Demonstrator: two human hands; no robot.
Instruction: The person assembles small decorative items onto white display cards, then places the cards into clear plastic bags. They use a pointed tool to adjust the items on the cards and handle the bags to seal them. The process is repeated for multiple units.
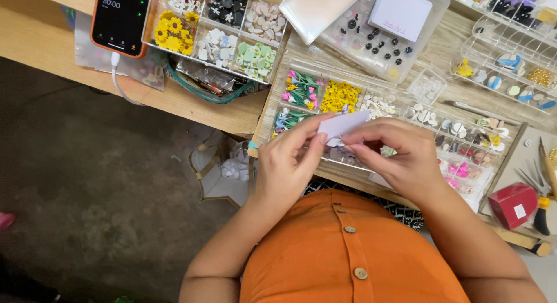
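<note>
My left hand (290, 161) and my right hand (400, 155) meet over the near edge of a wooden table (191, 103). Both pinch a small pale lilac card (343, 124) between thumb and fingers, holding it just above a clear compartment tray (371, 94). That tray holds tiny pink, yellow, blue and white flower-shaped pieces. What lies under my fingers is hidden. I wear an orange buttoned top (348, 256).
A phone (120, 16) with a white cable lies at the table's back left, next to another tray of small flower pieces (220, 30). A clear box of black studs (377, 39) holds a white card. A red box (513, 205) and pliers (542, 190) sit at right. A bag (223, 169) rests on the floor.
</note>
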